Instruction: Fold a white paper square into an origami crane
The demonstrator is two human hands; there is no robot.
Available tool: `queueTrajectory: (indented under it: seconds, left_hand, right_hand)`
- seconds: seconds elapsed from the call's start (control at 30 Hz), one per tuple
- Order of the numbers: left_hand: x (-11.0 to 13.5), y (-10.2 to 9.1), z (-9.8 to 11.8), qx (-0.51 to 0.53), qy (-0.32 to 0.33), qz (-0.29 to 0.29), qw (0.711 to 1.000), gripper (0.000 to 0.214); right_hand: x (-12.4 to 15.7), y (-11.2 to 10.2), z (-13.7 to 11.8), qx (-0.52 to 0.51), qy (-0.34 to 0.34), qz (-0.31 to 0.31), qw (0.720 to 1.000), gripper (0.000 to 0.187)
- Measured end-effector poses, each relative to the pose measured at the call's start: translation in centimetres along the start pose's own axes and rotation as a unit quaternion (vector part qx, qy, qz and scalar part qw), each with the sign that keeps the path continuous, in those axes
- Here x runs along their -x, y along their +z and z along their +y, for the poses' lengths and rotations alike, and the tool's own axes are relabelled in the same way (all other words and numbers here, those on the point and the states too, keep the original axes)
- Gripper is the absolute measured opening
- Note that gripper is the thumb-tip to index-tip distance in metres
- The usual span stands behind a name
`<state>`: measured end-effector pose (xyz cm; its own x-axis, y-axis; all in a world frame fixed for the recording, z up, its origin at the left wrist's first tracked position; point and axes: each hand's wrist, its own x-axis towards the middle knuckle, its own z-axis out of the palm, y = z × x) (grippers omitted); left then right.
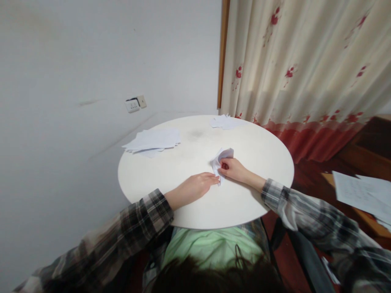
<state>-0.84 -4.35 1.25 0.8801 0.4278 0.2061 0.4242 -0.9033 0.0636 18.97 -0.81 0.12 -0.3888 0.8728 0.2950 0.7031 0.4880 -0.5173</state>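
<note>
Folded white paper [226,154] on round white desk [259,146], near half, right of centre; far end fans open. Your right grip [234,169] curled, pinching paper between thumb and fingers along its right side. Your left grip [197,186] straight-fingered, fingertips touching paper near its close end; thumb hidden, cannot tell if pinching. Larger stack of sheets [157,139] at desk's far left; smaller pile [225,121] by far edge, near flowered curtain [305,61]. Wall socket [132,106] beyond larger stack.
</note>
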Motion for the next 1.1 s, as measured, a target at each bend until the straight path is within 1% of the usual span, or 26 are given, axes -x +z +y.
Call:
queueTrajectory:
  seconds: [0.2, 0.37, 0.6, 1.1]
  left_hand:
    - [0.24, 0.39, -0.04, -0.001, -0.021, 0.003, 1.0, 0.036]
    - [0.32, 0.65, -0.22, -0.008, -0.014, 0.0, 1.0, 0.039]
    - [0.27, 0.5, -0.26, -0.011, -0.002, -0.009, 1.0, 0.04]
    - [0.25, 0.56, -0.43, -0.02, 0.01, -0.03, 0.999, 0.038]
  right_hand:
    - [-0.12, 0.03, 0.21, 0.003, 0.002, 0.003, 1.0, 0.007]
    - [-0.16, 0.04, 0.22, 0.008, -0.004, 0.002, 1.0, 0.007]
    - [-0.17, 0.11, 0.3, 0.002, 0.0, 0.003, 1.0, 0.007]
    - [-0.25, -0.03, 0.38, 0.006, 0.005, 0.002, 1.0, 0.006]
